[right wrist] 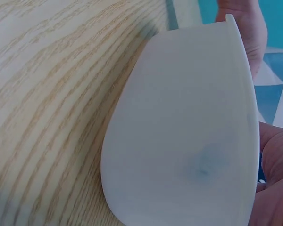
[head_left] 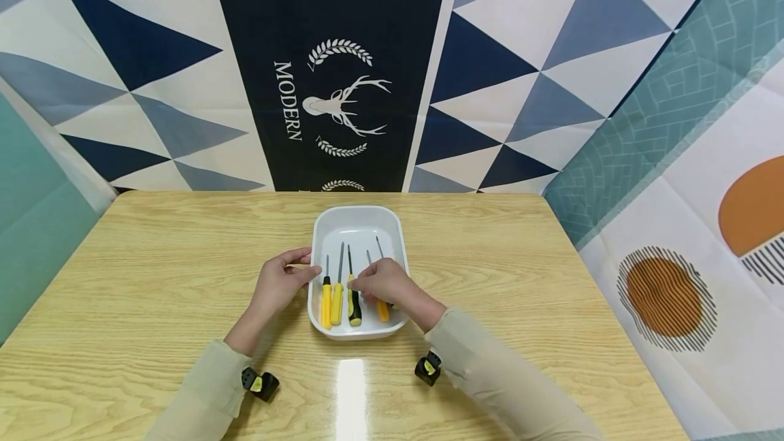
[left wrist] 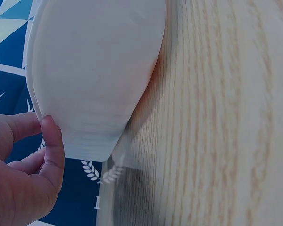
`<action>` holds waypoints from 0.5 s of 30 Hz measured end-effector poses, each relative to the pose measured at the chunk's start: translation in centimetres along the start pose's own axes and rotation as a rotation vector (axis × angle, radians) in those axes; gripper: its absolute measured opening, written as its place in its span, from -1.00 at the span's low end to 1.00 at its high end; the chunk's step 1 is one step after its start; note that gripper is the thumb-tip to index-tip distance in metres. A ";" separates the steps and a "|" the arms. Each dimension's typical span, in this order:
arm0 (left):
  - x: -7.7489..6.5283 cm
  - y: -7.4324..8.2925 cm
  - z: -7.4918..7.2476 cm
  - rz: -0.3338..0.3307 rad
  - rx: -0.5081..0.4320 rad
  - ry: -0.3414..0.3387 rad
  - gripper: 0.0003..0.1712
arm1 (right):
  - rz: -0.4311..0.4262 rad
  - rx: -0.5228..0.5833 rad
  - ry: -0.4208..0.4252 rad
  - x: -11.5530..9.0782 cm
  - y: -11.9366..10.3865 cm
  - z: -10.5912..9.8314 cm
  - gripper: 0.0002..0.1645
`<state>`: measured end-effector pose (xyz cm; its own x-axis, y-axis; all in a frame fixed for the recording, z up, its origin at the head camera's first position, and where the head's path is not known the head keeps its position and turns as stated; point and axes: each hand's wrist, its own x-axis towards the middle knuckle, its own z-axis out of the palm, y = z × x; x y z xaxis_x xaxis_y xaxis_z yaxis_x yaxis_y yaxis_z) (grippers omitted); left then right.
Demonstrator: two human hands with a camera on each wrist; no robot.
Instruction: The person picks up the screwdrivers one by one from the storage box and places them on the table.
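A white plastic tray [head_left: 358, 335] stands on the table with several screwdrivers lying side by side in it, tips pointing away. My left hand [head_left: 278, 284] grips the tray's left rim, thumb over the edge and fingers outside. Reaching over the right side, my right hand [head_left: 388, 282] pinches a black-and-yellow screwdriver [head_left: 354, 312] near the top of its handle. To its left lie a yellow screwdriver [head_left: 337, 303] and one with a black collar [head_left: 327, 306]. An orange-yellow screwdriver [head_left: 382, 312] is partly hidden under the right hand, as is another beside it.
The wooden table [head_left: 184, 271] extends around the tray on all sides. Behind it hangs a patterned cloth [head_left: 343, 169] with triangles and a deer head. Small black wrist cameras sit at both sleeves, one by the left cuff [head_left: 235, 366].
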<state>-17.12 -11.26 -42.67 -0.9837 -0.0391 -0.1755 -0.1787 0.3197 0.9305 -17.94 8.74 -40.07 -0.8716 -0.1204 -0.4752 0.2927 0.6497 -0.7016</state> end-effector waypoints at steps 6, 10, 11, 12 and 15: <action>0.0 0.0 0.0 0.002 -0.001 0.003 -0.48 | -0.002 -0.014 0.004 0.0 0.0 0.3 -0.68; 0.0 0.0 0.1 -0.002 0.003 0.004 -0.48 | -0.010 -0.031 0.015 -0.2 0.0 0.4 -0.69; 0.0 0.0 0.1 -0.002 0.004 0.005 -0.48 | -0.011 -0.036 0.018 -0.2 0.0 0.4 -0.70; 0.0 0.0 0.1 -0.003 0.006 0.005 -0.48 | -0.013 -0.043 0.019 -0.2 0.0 0.5 -0.71; 0.1 0.0 0.1 -0.004 0.008 0.005 -0.48 | -0.018 -0.057 0.018 -0.3 0.0 0.5 -0.72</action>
<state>-17.17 -11.15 -42.70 -0.9830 -0.0450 -0.1780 -0.1828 0.3269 0.9272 -17.48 8.37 -40.17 -0.8836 -0.1193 -0.4528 0.2544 0.6896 -0.6780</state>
